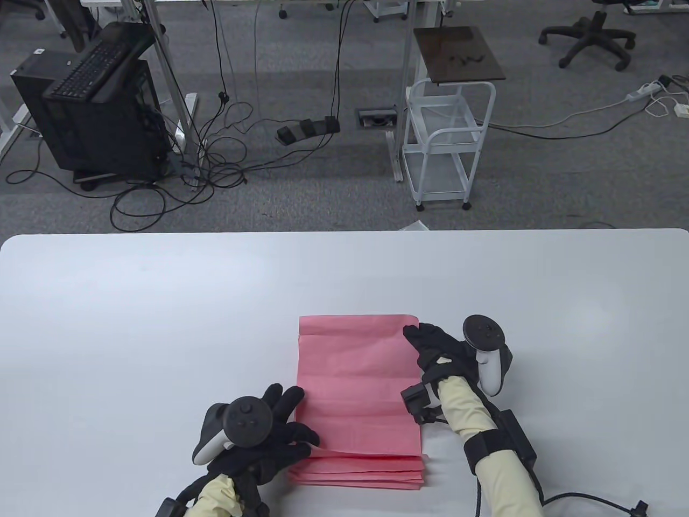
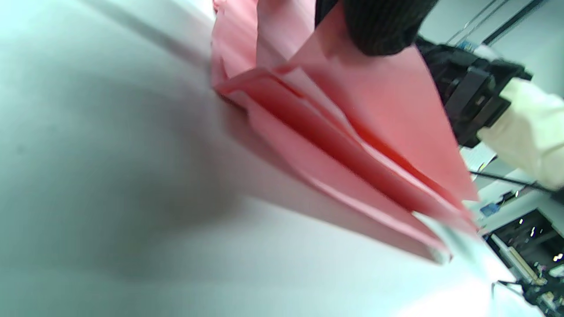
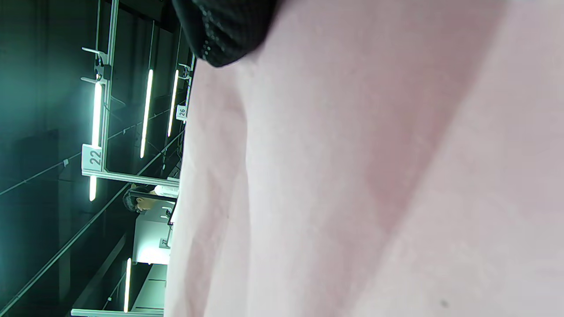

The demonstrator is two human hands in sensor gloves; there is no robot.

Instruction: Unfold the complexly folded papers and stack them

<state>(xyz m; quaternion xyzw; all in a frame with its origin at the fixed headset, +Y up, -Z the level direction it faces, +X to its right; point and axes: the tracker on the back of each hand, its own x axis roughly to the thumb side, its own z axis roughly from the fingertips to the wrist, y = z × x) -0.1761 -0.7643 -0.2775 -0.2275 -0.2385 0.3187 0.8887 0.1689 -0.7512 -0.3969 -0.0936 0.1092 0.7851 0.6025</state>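
A pink sheet (image 1: pixel 358 377), unfolded but creased, lies on a stack of pink sheets (image 1: pixel 358 474) near the table's front edge. My left hand (image 1: pixel 301 425) holds the sheet's near left corner. In the left wrist view a fingertip (image 2: pixel 379 26) holds that top sheet (image 2: pixel 374 105) lifted a little above the layered stack (image 2: pixel 335 176). My right hand (image 1: pixel 414 336) holds the sheet's right edge close to its far corner. In the right wrist view a fingertip (image 3: pixel 224 31) rests on the pale pink paper (image 3: pixel 352 176), which fills most of the frame.
The white table (image 1: pixel 161 323) stretches wide to the left and behind the paper. Beyond its far edge stand a white trolley (image 1: pixel 449 145), a computer tower (image 1: pixel 91 113) and floor cables.
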